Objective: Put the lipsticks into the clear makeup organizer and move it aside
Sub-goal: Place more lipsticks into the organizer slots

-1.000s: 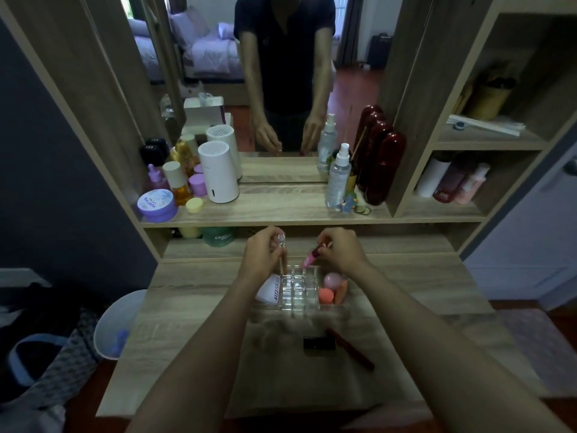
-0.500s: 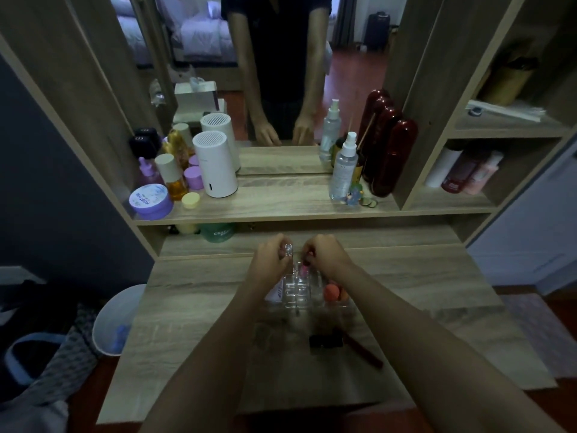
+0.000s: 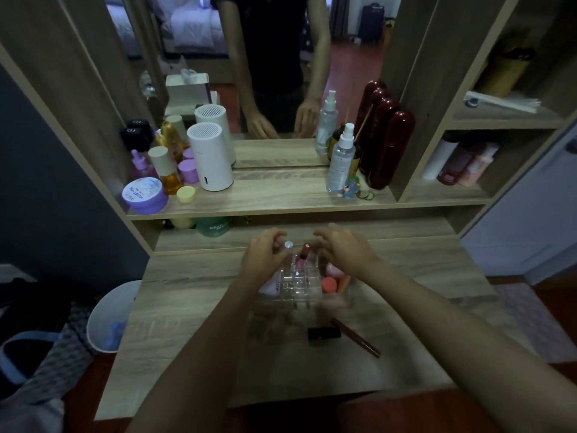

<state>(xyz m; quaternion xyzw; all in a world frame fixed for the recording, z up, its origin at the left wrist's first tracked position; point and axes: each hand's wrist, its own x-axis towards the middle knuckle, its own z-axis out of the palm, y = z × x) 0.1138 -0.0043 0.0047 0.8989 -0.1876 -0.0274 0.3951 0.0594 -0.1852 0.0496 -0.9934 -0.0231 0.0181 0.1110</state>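
Left hand (image 3: 265,256) pinching silver-capped tube (image 3: 288,245) over clear acrylic organizer (image 3: 301,284) mid-desk. Pink lipstick (image 3: 303,256) upright in back slot. Right hand (image 3: 342,251) spread, empty. Black lipstick (image 3: 323,332), dark red pencil (image 3: 356,337) nearer on wooden desk (image 3: 193,295).

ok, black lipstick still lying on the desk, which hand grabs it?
Right, probably. The black lipstick lies nearer the right hand, which looks empty above the organizer; the left hand holds a clear-capped tube.

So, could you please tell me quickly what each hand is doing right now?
Left hand: closed on a silver-capped lipstick above the clear makeup organizer.
Right hand: open, holding nothing.
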